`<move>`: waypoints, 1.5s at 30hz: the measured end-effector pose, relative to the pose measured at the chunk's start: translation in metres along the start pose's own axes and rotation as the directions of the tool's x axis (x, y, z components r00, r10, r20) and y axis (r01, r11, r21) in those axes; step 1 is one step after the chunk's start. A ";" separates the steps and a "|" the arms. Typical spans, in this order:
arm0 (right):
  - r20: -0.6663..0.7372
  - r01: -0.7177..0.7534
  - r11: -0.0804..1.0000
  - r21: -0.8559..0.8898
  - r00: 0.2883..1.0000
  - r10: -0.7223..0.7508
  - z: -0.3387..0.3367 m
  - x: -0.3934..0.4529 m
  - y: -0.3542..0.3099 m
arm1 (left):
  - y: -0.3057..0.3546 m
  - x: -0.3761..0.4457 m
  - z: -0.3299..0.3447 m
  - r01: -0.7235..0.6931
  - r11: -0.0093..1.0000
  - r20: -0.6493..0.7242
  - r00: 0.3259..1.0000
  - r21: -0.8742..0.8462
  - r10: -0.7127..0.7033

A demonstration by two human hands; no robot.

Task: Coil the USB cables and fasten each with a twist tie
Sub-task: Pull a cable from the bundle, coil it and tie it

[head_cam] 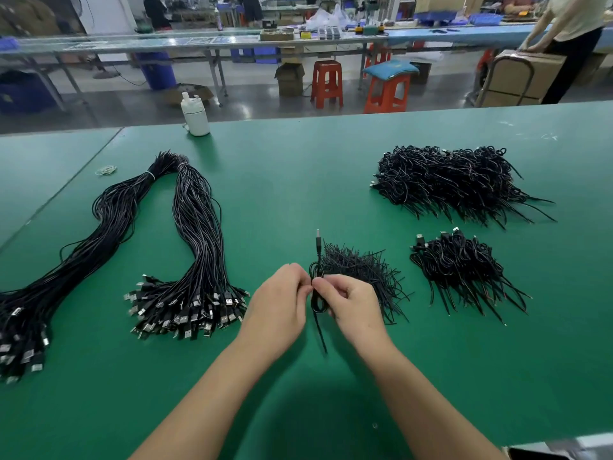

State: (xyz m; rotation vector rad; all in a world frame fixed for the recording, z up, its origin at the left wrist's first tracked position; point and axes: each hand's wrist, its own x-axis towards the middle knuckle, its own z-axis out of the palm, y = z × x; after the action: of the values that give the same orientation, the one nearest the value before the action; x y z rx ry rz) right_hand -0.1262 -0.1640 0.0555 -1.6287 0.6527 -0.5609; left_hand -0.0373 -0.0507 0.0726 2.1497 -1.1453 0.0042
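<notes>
Both hands pinched one coiled cable [317,295] at its waist, left hand [282,302] and right hand [353,303] each with grip clamped on it. To fasten well, the twist tie probably needed turning snugly round the middle while the loops stayed flat above the surface [298,180].

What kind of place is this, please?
Most likely a factory assembly floor. Big bundles of loose cables lie on a long green workbench, a pile of coiled cables waits nearby, and more workbenches stand behind.

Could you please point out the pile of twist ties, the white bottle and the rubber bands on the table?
pile of twist ties [361,267]: head view, middle of pile.
white bottle [195,119]: head view, its body.
rubber bands [106,170]: head view, the loops.
</notes>
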 end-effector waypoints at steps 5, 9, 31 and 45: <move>0.066 -0.114 0.979 0.169 0.992 0.104 -0.002 0.001 0.000 | -0.004 -0.003 0.003 -0.237 0.962 -0.006 0.971 0.138 0.240; 0.218 -0.110 0.951 0.288 0.975 0.047 -0.005 0.000 0.003 | -0.008 -0.003 0.004 -0.114 0.991 -0.039 0.993 -0.065 0.112; 0.251 -0.236 0.925 0.299 0.954 0.163 -0.013 0.005 0.002 | -0.006 -0.001 0.007 -0.321 0.913 -0.064 0.936 0.253 0.346; 0.273 -0.058 0.982 0.179 0.962 0.007 -0.020 0.000 0.003 | -0.006 0.001 -0.010 -0.084 0.986 -0.032 0.996 -0.143 0.080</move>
State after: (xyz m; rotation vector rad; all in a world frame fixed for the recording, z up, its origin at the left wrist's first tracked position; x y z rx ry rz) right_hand -0.1396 -0.1787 0.0557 -1.4817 0.4104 -0.3536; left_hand -0.0288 -0.0434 0.0770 1.9696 -1.1815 -0.0126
